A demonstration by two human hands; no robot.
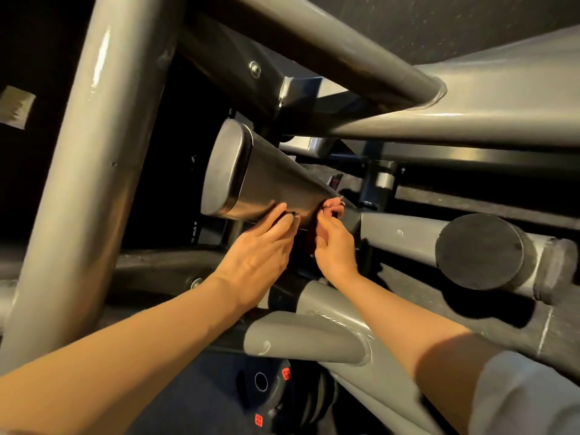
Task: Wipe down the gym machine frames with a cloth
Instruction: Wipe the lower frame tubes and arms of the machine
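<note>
A strip of pale tape (15,106) sticks to the dark wall at nine o'clock. At three o'clock a round black end cap (479,251) faces the camera. Down at six o'clock sit black weight plates (284,400) with small red labels (258,420). Dark speckled flooring (470,23) fills the view at one o'clock.

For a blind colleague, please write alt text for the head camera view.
Two bare hands reach under a grey oval frame tube: the left hand lies flat against it, the right hand curls round a dark cloth. Other grey frame bars surround them.
</note>
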